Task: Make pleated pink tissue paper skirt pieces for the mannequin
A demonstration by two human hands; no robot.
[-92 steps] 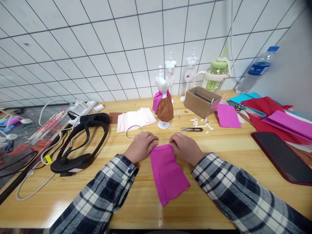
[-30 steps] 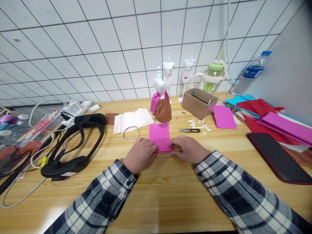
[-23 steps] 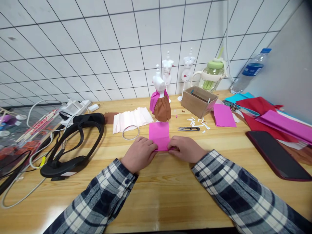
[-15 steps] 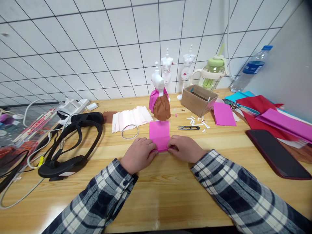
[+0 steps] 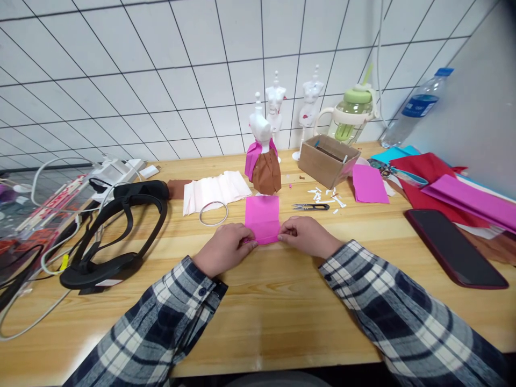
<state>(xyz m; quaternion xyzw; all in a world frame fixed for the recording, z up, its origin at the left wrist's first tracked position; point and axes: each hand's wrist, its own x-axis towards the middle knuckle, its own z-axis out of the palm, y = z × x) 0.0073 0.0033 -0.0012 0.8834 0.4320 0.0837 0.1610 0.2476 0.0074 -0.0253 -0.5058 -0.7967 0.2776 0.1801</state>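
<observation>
Thumb and fingers of your left hand pinch the pink cloth at its near-left corner; those of your right hand pinch near-right, other fingers curled in. Both hands sit low over the table, facing each other, forearms angled inward. Cloth lies between them, near edge folded, just before the skirted form. Snips beyond right hand, ring beyond left.
</observation>
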